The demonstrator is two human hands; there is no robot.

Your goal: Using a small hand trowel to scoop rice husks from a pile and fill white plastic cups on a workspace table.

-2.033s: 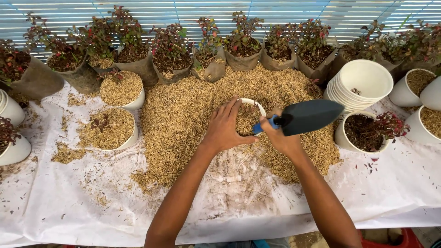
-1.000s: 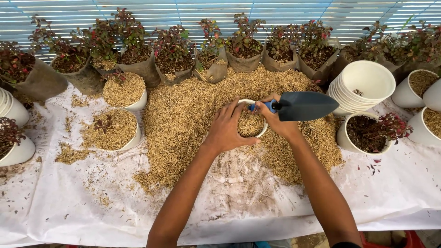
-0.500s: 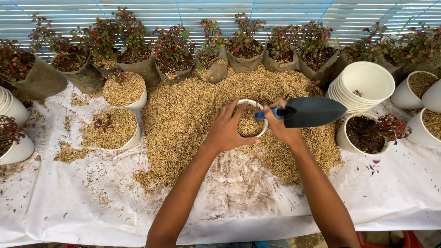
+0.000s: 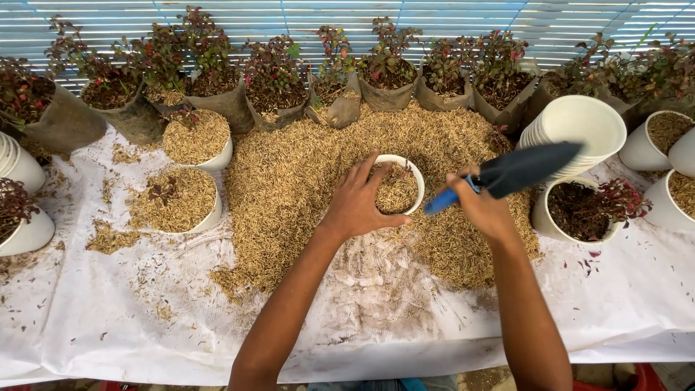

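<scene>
My left hand (image 4: 360, 201) grips the near left rim of a small white pot (image 4: 400, 190) filled with husk, set in the middle of a big heap of rice husk (image 4: 297, 181). My right hand (image 4: 483, 208) holds a garden trowel (image 4: 515, 171) by its blue handle, just right of the pot. The dark blade points up and to the right, over the heap's right side, and looks empty.
A row of red-leaved plants in dark bags (image 4: 275, 83) lines the back. A stack of white pots (image 4: 575, 130) and a planted pot (image 4: 579, 210) stand right. Husk-filled pots (image 4: 194, 137) sit left. A white sheet (image 4: 145, 318) covers the table.
My right hand has swung the trowel from the pot's rim out to the right, blade lifting. My left hand has stayed on the pot.
</scene>
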